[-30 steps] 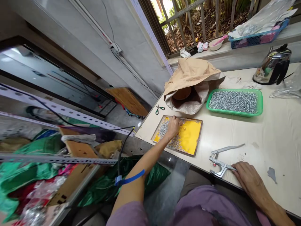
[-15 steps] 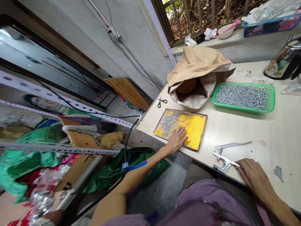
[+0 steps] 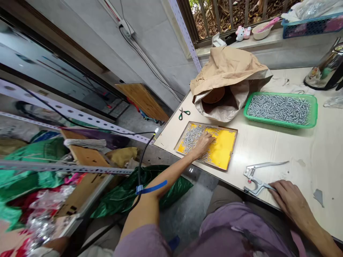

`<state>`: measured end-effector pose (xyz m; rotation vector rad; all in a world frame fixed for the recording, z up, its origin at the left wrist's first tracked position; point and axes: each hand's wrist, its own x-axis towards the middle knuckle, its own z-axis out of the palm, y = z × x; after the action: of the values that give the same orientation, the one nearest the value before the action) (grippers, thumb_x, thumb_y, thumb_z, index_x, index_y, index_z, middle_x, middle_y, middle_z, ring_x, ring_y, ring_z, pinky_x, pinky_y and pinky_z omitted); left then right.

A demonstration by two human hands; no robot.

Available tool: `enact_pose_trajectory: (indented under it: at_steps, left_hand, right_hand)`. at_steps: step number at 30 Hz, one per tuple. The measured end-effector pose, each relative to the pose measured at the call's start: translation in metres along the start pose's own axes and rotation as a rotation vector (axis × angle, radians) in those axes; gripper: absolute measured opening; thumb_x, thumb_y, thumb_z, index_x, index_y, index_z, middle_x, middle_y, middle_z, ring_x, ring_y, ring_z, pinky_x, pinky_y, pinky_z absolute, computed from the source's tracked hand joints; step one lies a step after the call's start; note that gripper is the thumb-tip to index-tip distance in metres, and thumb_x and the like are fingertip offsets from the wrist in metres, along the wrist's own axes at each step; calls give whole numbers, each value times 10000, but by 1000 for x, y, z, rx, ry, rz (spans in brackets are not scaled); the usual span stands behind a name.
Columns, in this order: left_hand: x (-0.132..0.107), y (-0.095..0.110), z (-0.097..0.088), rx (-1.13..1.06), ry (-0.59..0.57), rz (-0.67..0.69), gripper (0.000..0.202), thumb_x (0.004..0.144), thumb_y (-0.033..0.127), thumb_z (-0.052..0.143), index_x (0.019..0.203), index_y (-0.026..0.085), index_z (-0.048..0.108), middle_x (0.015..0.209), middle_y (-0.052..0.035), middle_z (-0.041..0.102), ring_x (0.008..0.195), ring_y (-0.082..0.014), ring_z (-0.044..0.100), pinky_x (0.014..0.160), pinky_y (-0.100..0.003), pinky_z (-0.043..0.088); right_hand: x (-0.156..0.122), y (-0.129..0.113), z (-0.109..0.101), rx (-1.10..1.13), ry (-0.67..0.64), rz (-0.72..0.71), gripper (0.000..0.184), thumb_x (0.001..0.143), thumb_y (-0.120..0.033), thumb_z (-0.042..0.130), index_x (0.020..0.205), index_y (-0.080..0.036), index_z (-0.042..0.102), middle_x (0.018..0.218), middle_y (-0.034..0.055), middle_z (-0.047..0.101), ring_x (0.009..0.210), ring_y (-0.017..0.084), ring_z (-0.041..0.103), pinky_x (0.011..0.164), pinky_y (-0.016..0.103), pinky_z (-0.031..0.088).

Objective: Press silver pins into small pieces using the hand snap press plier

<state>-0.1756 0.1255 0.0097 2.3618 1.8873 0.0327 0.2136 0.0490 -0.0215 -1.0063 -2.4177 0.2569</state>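
My left hand (image 3: pixel 204 143) is over a shallow tray (image 3: pixel 232 146) with a yellow bottom, its fingers bent and close together among small metal pins (image 3: pixel 192 137). Whatever is between the fingertips is too small to make out. Most pins lie heaped in the tray's left half, and some are scattered near my fingers. At the table's front edge, my right hand (image 3: pixel 291 198) has its fingers closed over the handle end of metal hand pliers (image 3: pixel 258 186). The pliers lie on the table with their handles spread apart.
A green basket (image 3: pixel 313 112) full of similar metal pins stands behind the tray. Beside it is an open brown paper sack (image 3: pixel 233 66). Small green-handled scissors (image 3: pixel 184 113) lie near the left edge. A kettle (image 3: pixel 325 67) stands at the back right.
My left hand has moved slightly up and forward over the tray. Its outstretched fingers are now bent, and more pins show scattered near the tray's front edge. My right hand stays on the pliers.
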Motion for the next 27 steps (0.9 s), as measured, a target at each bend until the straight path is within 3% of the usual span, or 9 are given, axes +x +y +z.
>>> enact_pose_trajectory:
  at_steps: [3, 7, 10, 12, 13, 16, 19, 22, 27]
  left_hand:
    - [1, 1, -5, 71, -63, 66, 263, 961, 156, 430, 949, 123, 691, 931, -123, 651, 969, -249, 539, 853, -377, 467]
    - [-1, 1, -9, 77, -54, 75, 209, 913, 113, 473, 828, 129, 664, 886, -135, 655, 948, -262, 557, 846, -391, 470]
    - [-8, 21, -12, -115, 87, -52, 182, 859, 100, 517, 739, 154, 644, 804, -95, 661, 855, -226, 586, 809, -356, 480]
    - [-17, 50, -15, -379, 122, -198, 135, 840, 152, 556, 755, 159, 660, 753, -51, 663, 731, -171, 590, 721, -297, 487]
    - [-24, 69, -16, -548, 70, -270, 112, 833, 201, 583, 784, 160, 675, 719, -26, 658, 655, -140, 577, 648, -259, 476]
    - [-43, 126, -13, -1008, -267, -510, 214, 793, 344, 659, 819, 134, 692, 524, 39, 551, 425, -76, 441, 426, -194, 338]
    - [-52, 164, -3, -1216, -446, -695, 268, 708, 367, 748, 739, 112, 672, 470, 67, 487, 366, -36, 344, 370, -177, 231]
    - [-52, 177, 6, -1260, -492, -773, 274, 671, 353, 779, 691, 107, 660, 471, 74, 478, 362, -24, 325, 363, -175, 188]
    - [-52, 180, 5, -1240, -512, -815, 205, 696, 276, 750, 658, 107, 639, 464, 78, 483, 346, -19, 319, 351, -176, 161]
  right_hand:
    - [6, -5, -7, -3, -12, -27, 237, 1008, -287, 395, 930, -198, 600, 784, 41, 628, 700, 167, 569, 639, 305, 381]
    - [9, -13, -14, -54, -45, -24, 210, 995, -257, 433, 1038, -166, 618, 817, 52, 646, 753, 184, 555, 675, 308, 371]
    - [10, -16, -15, -113, -115, 17, 199, 979, -225, 461, 956, -173, 652, 789, 52, 639, 750, 192, 515, 677, 316, 339]
    - [9, -17, -14, -141, -148, 49, 197, 968, -215, 482, 899, -178, 662, 788, 56, 633, 763, 197, 495, 683, 319, 323]
    - [9, -17, -14, -149, -159, 62, 197, 964, -217, 490, 883, -178, 665, 793, 58, 631, 771, 198, 487, 687, 320, 317]
    - [9, -18, -13, -159, -190, 86, 218, 969, -221, 477, 867, -179, 666, 805, 63, 621, 779, 198, 462, 693, 322, 300]
    - [8, -19, -13, -161, -218, 103, 217, 966, -196, 466, 869, -184, 661, 807, 65, 611, 779, 201, 444, 690, 325, 287]
    - [7, -21, -13, -160, -234, 109, 186, 942, -154, 487, 862, -184, 652, 809, 64, 607, 786, 205, 442, 700, 324, 292]
    - [6, -23, -11, -159, -220, 125, 145, 916, -129, 522, 847, -180, 639, 811, 59, 605, 783, 207, 437, 706, 322, 294]
